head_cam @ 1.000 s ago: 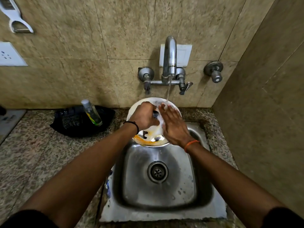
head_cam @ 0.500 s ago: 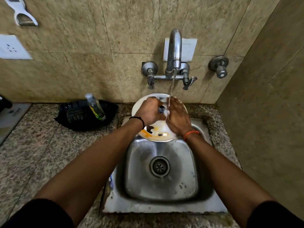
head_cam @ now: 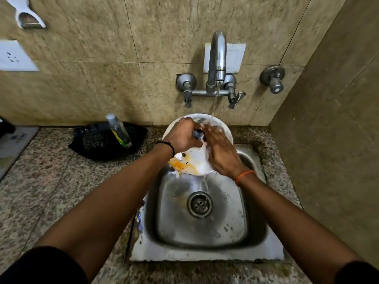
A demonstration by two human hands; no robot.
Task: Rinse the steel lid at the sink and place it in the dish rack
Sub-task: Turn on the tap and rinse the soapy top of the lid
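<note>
A round steel lid (head_cam: 195,160) is held tilted over the far edge of the sink (head_cam: 205,212), under the stream of water (head_cam: 214,103) running from the tap (head_cam: 217,58). The left hand (head_cam: 181,135) is closed around the dark knob (head_cam: 198,134) at the lid's centre. The right hand (head_cam: 220,150) lies flat on the lid's wet face, fingers together (orange residue shows on the lid's lower left part). Water runs off the lid's lower rim into the basin, toward the drain (head_cam: 199,204). On the speckled worktop (head_cam: 41,181) left of the sink sits a black tray (head_cam: 106,140) with a clear bottle (head_cam: 119,130) leaning in it.
</note>
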